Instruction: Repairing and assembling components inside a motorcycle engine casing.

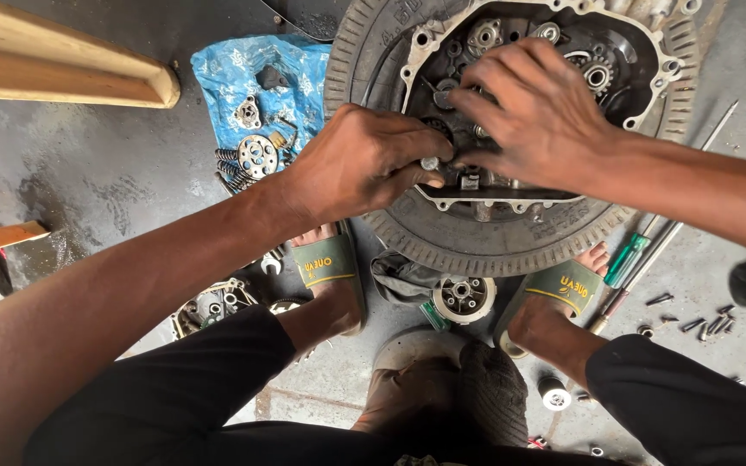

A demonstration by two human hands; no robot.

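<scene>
Engine casing [641, 52], round, ribbed at the rim, with gears exposed inside; laid on the concrete floor [97, 173] and taken as landmark for all entries below.

Left hand [364, 160]: placed over the casing's near-left rim, fingers pinched narrow on a small silvery bolt-like part [430, 162]; its exact kind cannot be made out.

Right hand [533, 108]: spread over the casing's centre, fingertips curled down among the inner parts just beside the left thumb; whether anything is gripped cannot be told.

Blue plastic sheet [226, 73]: spread left of the casing, loaded with a perforated metal disc [257, 155], springs and small fittings.

Wooden plank [53, 65]: far left of the casing, at the upper corner.

Green sandals [325, 263]: worn on two feet set just below the casing's near edge.

Small hub with bolt holes [463, 298]: between the feet, below the casing.

Green-handled screwdriver [628, 259]: right of the casing's lower edge, alongside a long rod.

Loose bolts [701, 324]: scattered lower right of the casing.
</scene>
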